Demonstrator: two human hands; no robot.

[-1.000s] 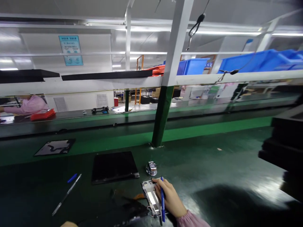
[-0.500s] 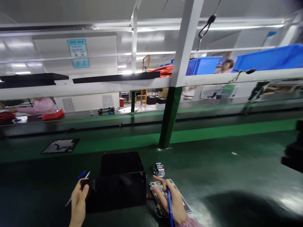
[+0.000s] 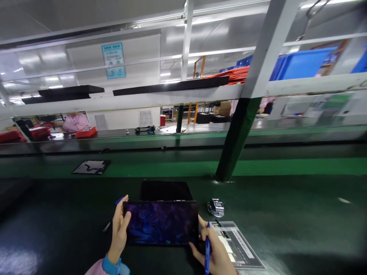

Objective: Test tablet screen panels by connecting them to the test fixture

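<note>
A dark tablet-like screen (image 3: 162,223), lit with a blue and purple picture, is held up facing me. My left hand (image 3: 119,225) grips its left edge, thumb on the front. At the right edge, my right hand (image 3: 210,244) has its fingers against the screen's side and also holds a blue pen (image 3: 207,248). Behind the screen lies a flat black panel (image 3: 166,190). Beside my right hand is an opened device board with grey and white parts (image 3: 239,244). A shiny metal piece (image 3: 216,207) sits just beyond it. Partly hidden by my left hand are a blue-and-silver pen-like tool (image 3: 107,227).
A green post (image 3: 237,141) rises from the dark green bench (image 3: 301,214). Farther left lies a flat grey panel with a black strip (image 3: 91,167). Across the bench sit red items (image 3: 86,132) near a person in pink (image 3: 75,122). Blue bins (image 3: 301,64) stand above.
The screen has lit up and faces me more squarely. My right hand has moved from above the device board to the screen's right edge, keeping the pen. The view has shifted left.
</note>
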